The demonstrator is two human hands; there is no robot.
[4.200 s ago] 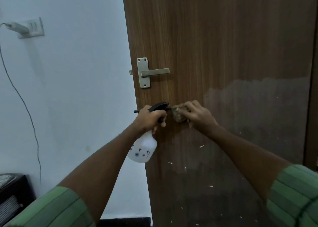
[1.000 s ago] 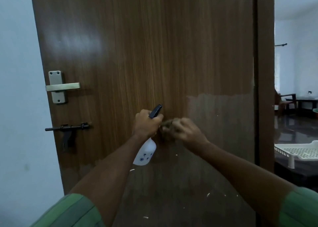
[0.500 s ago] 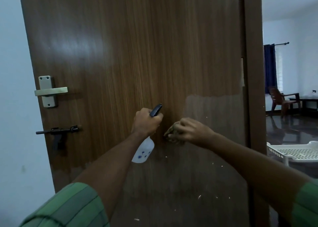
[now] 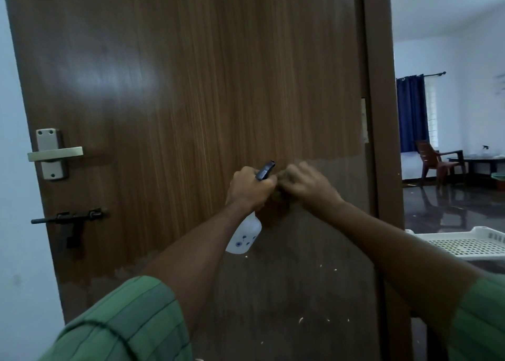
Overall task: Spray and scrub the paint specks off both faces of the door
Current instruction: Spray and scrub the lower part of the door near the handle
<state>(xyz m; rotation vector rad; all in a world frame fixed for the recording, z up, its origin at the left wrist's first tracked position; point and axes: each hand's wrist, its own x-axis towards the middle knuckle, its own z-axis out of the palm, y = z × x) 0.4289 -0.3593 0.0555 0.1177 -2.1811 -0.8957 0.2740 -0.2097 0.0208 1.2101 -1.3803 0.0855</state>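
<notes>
Left hand (image 4: pixel 250 189) clenched round spray bottle (image 4: pixel 244 236); right hand (image 4: pixel 303 183) bunched on scrub pad (image 4: pixel 278 196), pressed to door (image 4: pixel 191 87). Pad shifted up beside nozzle within half a second: scrubbing under way, paint specks (image 4: pixel 300 319) remaining below.

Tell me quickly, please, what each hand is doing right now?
Left hand: grips the spray bottle.
Right hand: blurred, fingers curled on a scrubber against the door.
</notes>
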